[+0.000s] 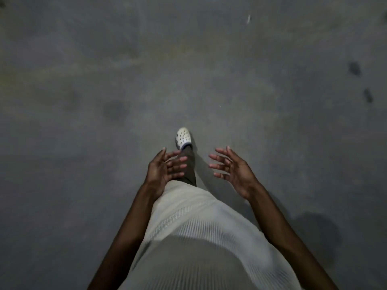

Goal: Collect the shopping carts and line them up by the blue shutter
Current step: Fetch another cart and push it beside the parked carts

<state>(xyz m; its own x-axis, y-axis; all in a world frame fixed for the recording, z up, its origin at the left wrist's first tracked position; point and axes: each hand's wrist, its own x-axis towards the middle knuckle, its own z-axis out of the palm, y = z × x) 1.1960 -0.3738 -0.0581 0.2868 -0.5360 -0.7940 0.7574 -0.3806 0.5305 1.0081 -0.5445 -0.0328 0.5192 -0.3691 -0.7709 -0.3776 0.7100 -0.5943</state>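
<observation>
Grey concrete floor (104, 80); left hand (162, 172) and right hand (234, 170) hover, fingers spread, holding nothing.

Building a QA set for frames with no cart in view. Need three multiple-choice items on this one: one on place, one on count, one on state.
1. Where in the picture is the white perforated clog shoe?
A. top right corner
B. near the middle, just above the left hand
C. bottom left corner

2. How many shoes show on the grey concrete floor?
A. none
B. one
C. two

3. How are the left hand and the right hand?
A. both clenched in fists
B. one grips a cart handle
C. both open, fingers spread, holding nothing

Answers:
1 B, the shoe sits just beyond the left hand's fingertips.
2 B, only one clog is in view.
3 C, the fingers are straight and nothing is in either hand.
</observation>
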